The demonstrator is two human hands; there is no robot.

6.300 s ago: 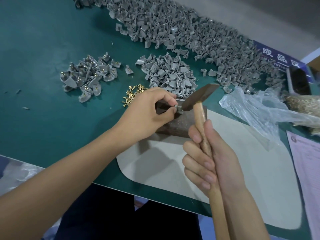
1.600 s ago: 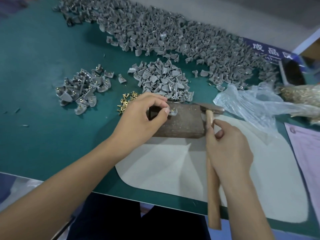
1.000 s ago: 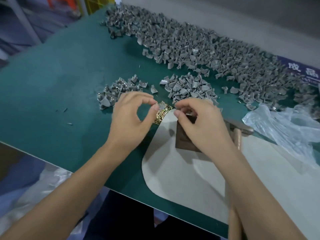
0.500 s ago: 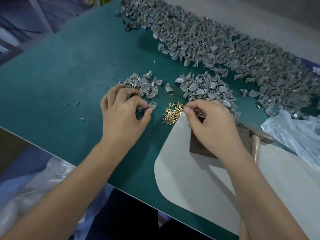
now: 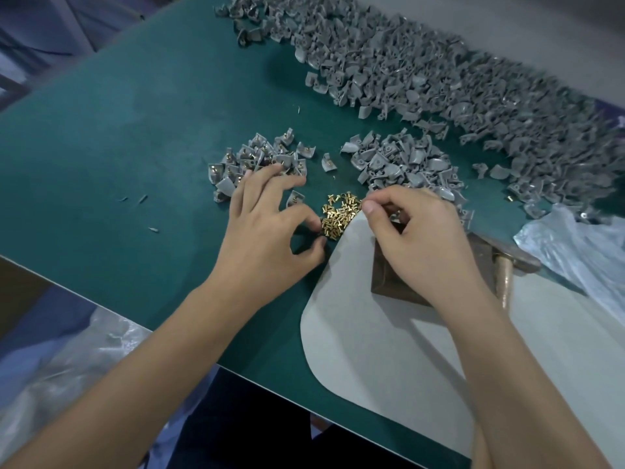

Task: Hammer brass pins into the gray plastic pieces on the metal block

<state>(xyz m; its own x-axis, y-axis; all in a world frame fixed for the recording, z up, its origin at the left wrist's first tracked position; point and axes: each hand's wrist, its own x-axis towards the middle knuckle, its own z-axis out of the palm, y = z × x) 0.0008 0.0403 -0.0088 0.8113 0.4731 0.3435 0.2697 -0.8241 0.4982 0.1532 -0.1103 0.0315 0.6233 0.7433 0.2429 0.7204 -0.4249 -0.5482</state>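
A: What covers the surface?

B: A dark green mat. A pale sheet with a rounded corner lies over it toward the near right edge.

A: And on the sheet?

B: A brown metal block, with a wooden-handled hammer lying just beside it, toward the right edge.

A: The loose parts?

B: A small heap of brass pins sits at the sheet's far corner. A long bank of gray plastic pieces runs along the far edge, a smaller heap lies nearer, and a cluster with pins fitted lies toward the left. A clear plastic bag rests at the right edge.
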